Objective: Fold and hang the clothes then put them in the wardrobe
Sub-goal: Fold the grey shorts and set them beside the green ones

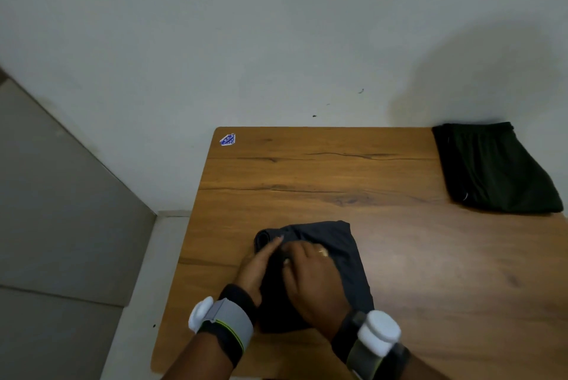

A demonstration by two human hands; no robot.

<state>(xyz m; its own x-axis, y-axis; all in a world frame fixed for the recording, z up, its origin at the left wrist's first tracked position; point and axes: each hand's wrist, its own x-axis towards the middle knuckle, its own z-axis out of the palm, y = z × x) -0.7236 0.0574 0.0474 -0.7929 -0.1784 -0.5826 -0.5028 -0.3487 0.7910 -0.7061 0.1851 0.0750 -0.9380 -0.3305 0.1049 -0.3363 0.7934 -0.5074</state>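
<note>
One black garment (pixel 498 170) lies folded at the far right corner of the table (pixel 307 170). The grey garment (pixel 347 259), near left, looks almost folded. The left hand (pixel 258 269) presses its edge with straight fingers. The right hand (pixel 310 275) rests on it, and I cannot tell if it grips. Putting both away seems still to do.

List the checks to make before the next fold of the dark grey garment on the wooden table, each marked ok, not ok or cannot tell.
1. Dark grey cloth garment lies wholly on the brown wooden table: ok.
2. Left hand touches its left edge, fingers straight: ok.
3. Right hand rests on top; pinching a fold: cannot tell.
4. Layers lined up beneath the hands: cannot tell.
5. Folded black garment at the far right corner lies apart: ok.
</note>
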